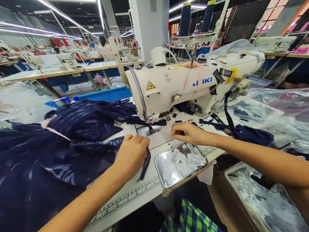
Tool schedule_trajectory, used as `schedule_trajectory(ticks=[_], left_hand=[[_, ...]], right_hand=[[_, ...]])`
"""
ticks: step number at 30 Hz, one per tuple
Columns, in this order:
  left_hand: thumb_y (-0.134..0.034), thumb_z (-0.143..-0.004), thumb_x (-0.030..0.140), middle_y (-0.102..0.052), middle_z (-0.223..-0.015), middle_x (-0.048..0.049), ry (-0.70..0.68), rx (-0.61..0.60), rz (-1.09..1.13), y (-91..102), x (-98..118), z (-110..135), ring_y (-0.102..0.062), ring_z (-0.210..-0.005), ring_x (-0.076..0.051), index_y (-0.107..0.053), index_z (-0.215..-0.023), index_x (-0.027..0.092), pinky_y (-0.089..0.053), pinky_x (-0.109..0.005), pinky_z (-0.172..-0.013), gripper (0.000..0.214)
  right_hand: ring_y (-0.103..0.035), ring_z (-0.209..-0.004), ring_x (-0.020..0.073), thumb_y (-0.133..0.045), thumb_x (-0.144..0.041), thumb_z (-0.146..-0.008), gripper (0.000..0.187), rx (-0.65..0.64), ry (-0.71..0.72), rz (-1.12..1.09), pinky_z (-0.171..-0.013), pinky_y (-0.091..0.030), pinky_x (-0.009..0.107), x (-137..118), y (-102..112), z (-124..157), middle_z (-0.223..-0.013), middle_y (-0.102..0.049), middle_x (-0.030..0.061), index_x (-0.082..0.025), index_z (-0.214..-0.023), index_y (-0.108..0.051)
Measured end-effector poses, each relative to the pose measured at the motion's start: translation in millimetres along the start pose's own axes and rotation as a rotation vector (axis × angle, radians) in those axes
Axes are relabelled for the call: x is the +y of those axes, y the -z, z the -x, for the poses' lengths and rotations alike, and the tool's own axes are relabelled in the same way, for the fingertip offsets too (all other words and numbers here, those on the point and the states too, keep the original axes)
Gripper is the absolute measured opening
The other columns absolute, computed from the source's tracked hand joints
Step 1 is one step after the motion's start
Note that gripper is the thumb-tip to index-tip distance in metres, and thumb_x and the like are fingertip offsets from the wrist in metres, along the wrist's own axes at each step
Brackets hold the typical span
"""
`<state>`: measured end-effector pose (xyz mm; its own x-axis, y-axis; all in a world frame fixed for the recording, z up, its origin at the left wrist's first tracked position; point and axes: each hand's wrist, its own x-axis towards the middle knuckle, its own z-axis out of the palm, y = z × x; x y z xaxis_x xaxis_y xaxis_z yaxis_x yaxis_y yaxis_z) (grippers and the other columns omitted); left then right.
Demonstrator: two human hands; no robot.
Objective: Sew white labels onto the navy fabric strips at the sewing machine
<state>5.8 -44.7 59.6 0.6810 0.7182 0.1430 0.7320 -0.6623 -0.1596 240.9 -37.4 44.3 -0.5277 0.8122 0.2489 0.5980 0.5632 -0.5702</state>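
While the left hand [133, 151], fingertips hidden, clamps a navy strip [145, 166], I cannot tell the right hand's [187, 132] grip.

On the sewing machine [166, 82] we read blue "JUKI", its U partly covered, beside a yellow warning triangle [151, 85]; on the ruler [131, 197], 7, 8 and 9. Lettering on the white labels [177, 156] we cannot read securely.

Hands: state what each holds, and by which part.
Left hand grips a navy strip above its hanging end; whether the right hand holds anything cannot be told.
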Motion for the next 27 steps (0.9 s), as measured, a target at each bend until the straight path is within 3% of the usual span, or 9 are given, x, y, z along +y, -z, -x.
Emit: schedule_trajectory(ticks=[4, 8, 13, 16, 20, 24, 27], left_hand=[[-0.043, -0.072, 0.001, -0.058, -0.070, -0.0052, -0.093, -0.037, 0.006, -6.2, 26.8, -3.6, -0.054, -0.067, -0.019, -0.057, -0.071, 0.015, -0.035, -0.033, -0.064, 0.020], [-0.038, -0.072, 0.001, -0.055, -0.073, -0.0053, -0.047, 0.058, 0.189, -8.3, 39.5, -3.1, -0.052, -0.069, -0.018, -0.057, -0.074, 0.015, -0.038, -0.030, -0.062, 0.024], [-0.034, -0.068, 0.005, -0.048, -0.065, -0.0007, 0.143, 0.180, 0.608, -14.1, 41.4, -8.7, -0.046, -0.061, -0.014, -0.051, -0.064, 0.017, -0.035, -0.024, -0.056, 0.021], [-0.042, -0.068, 0.013, -0.047, -0.059, 0.0019, 0.289, 0.170, 0.747, -25.9, 31.4, -15.1, -0.043, -0.055, -0.012, -0.048, -0.057, 0.017, -0.032, -0.023, -0.053, 0.014], [-0.054, -0.070, 0.031, -0.047, -0.052, 0.0033, 0.475, 0.193, 0.961, -42.0, 15.0, -18.1, -0.042, -0.053, -0.011, -0.051, -0.053, 0.017, -0.030, -0.023, -0.053, 0.023], [-0.060, -0.067, 0.037, -0.049, -0.052, 0.0029, 0.523, 0.186, 1.218, -46.4, 7.8, -15.5, -0.041, -0.051, -0.010, -0.059, -0.056, 0.016, -0.031, -0.022, -0.052, 0.024], [-0.064, -0.063, 0.039, -0.056, -0.060, 0.0004, 0.555, 0.155, 1.402, -45.1, 7.1, -13.1, -0.045, -0.055, -0.011, -0.065, -0.067, 0.014, -0.032, -0.022, -0.052, 0.025]], right_hand=[[-0.048, -0.066, 0.0113, -0.050, -0.010, -0.080, 0.011, -0.207, 0.181, 0.220, -0.061, -0.036, 0.024, -4.7, -0.8, 16.3, -0.075, -0.054, 0.0008, -0.016, -0.074, -0.057], [-0.047, -0.075, 0.0156, -0.050, -0.010, -0.080, 0.010, -0.268, 0.310, 0.459, -0.063, -0.033, 0.028, -1.7, -5.6, 24.7, -0.087, -0.052, 0.0054, -0.016, -0.082, -0.058], [-0.045, -0.084, 0.0178, -0.051, -0.010, -0.078, 0.008, -0.263, 0.305, 0.495, -0.069, -0.033, 0.030, 3.5, -9.3, 24.0, -0.097, -0.051, 0.0072, -0.016, -0.082, -0.056], [-0.045, -0.085, 0.0176, -0.052, -0.009, -0.076, 0.008, -0.276, 0.278, 0.444, -0.071, -0.034, 0.030, 4.5, -10.3, 23.6, -0.099, -0.052, 0.0070, -0.016, -0.077, -0.054], [-0.046, -0.088, 0.0175, -0.050, -0.004, -0.071, 0.012, -0.242, 0.293, 0.373, -0.075, -0.035, 0.030, 5.7, -12.9, 24.7, -0.103, -0.052, 0.0071, -0.016, -0.072, -0.050], [-0.047, -0.074, 0.0147, -0.044, -0.004, -0.075, 0.014, -0.139, 0.290, 0.313, -0.077, -0.036, 0.031, 6.1, -11.9, 24.1, -0.081, -0.055, 0.0046, -0.016, -0.073, -0.049], [-0.045, -0.064, 0.0129, -0.041, -0.008, -0.079, 0.013, -0.058, 0.195, 0.186, -0.069, -0.038, 0.028, 4.6, -7.9, 21.1, -0.069, -0.051, 0.0013, -0.017, -0.074, -0.050]])
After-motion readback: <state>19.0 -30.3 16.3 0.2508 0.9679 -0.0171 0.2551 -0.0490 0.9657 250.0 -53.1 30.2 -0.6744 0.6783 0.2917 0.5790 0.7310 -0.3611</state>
